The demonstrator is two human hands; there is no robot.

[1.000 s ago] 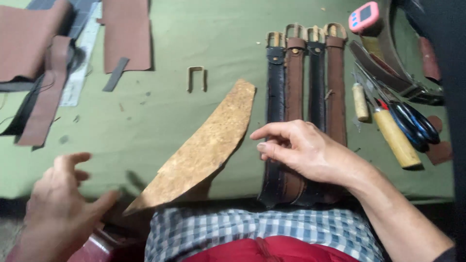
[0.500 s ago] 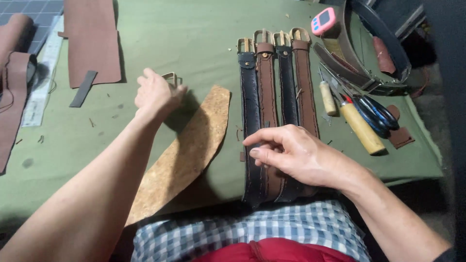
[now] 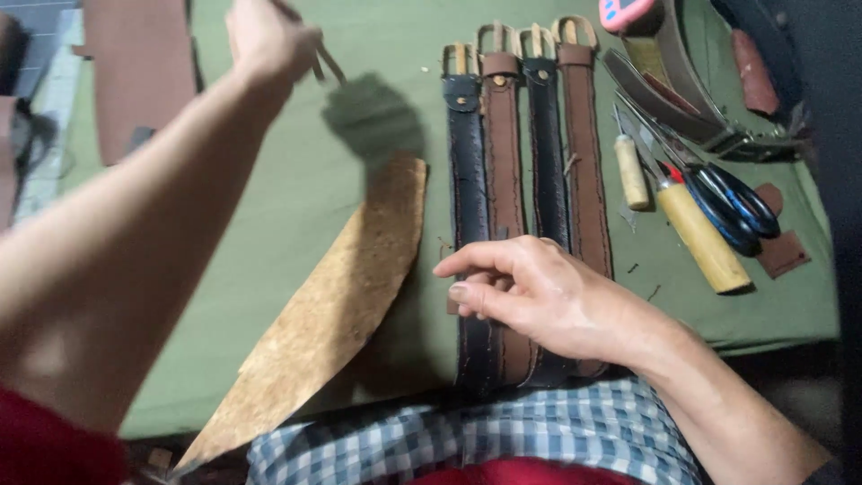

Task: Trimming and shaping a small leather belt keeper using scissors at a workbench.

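Left hand (image 3: 268, 38) now raised at the far left of the green cloth-covered table (image 3: 269, 233), fingers closed in a pinch on a small brass-coloured metal buckle (image 3: 323, 61). Half a second ago that hand was lower, down on the cloth at the buckle; now the buckle is lifted clear, blurred, with its dark shadow on the cloth just past the far tip of the leather strip. The forearm crosses the left side of the view.

Right hand (image 3: 539, 292) unchanged from the earlier frames: rests palm down on the near part of the four belts, fingers loosely curled and pointing left, gripping nothing, fingertips touching the black stitched leather belt (image 3: 469, 180). Beside it to the right lie a brown leather belt (image 3: 503, 162), a second dark leather belt (image 3: 546, 153) and a reddish-brown leather belt (image 3: 584, 153), all side by side, touching, buckle ends at the far side, near ends hanging off the table edge toward the checked shirt (image 3: 467, 440).

The long tan rough-surfaced leather strip (image 3: 332, 305) lies diagonally left of the belts, as before, its near end over the table edge.

Right of the belts: a pale wooden-handled tool (image 3: 700, 238), a shorter light-handled tool (image 3: 631, 171), dark blue-handled scissors (image 3: 732, 202), a coiled dark strap (image 3: 682, 90), a pink and blue device (image 3: 624, 11) at the far edge. A flat brown leather sheet (image 3: 135, 72) lies far left.
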